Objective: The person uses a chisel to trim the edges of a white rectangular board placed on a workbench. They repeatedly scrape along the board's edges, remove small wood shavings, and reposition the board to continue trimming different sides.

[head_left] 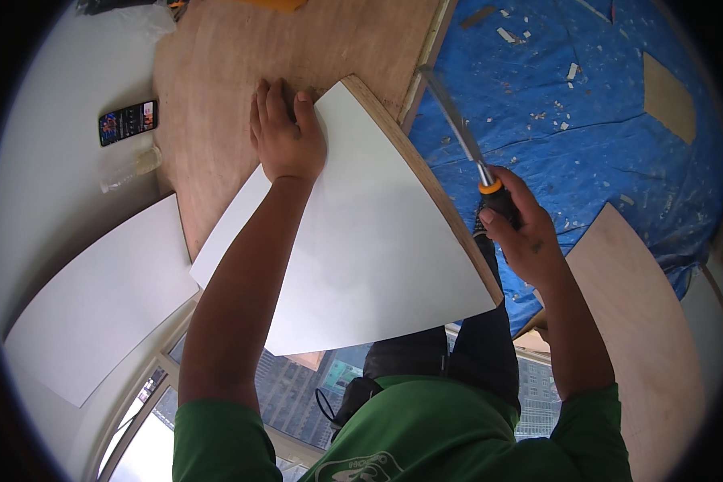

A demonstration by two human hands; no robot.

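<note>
1. white panel (369, 233): lies aslant in the middle of the scene, its far part upon the wooden board (209, 88), its near edge before the person's legs; a brown, uncoated edge runs along its right side.
2. left hand (287, 136): laid across the panel's far left edge, fingers loosely extended and slightly parted, pressing from above rather than closed around anything.
3. right hand (522, 225): fingers wrapped about the black-and-orange handle of a long-bladed tool (462, 132); the metal blade, somewhat blurred, points far and left, showing to the right of the panel's brown edge.
4. surroundings: blue sheet (538, 104), strewn with scraps, at far right; bare wood panel (639, 313) at near right; second white panel (104, 305) at left; phone (128, 122) and clear container (132, 169) at far left.
</note>
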